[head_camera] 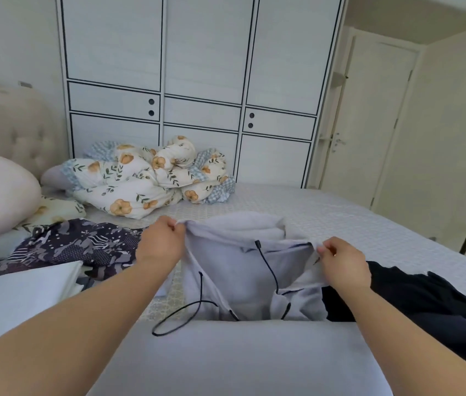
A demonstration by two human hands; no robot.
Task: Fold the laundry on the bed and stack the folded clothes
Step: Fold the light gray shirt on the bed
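Nearest the lens, a pale lilac hooded sweatshirt (243, 281) lies spread on the bed (340, 212), hood end away from the person, its dark drawcords (269, 267) trailing loose. Left hand (163, 241) pinches the hood's left edge; right hand (343, 261) pinches the right edge, both grips closed on fabric and lifting it slightly. Judged soft, light, fleecy inside and floppy; it should hold no shape, so edges and shoulder seams look the sound holds, cords tucked clear. Unfolded items remain: a dark patterned garment (83, 247) to the left, a black garment (426, 298) to the right. White folded cloth (20, 292) sits near left. Floral duvet (146, 175) is bunched beyond.
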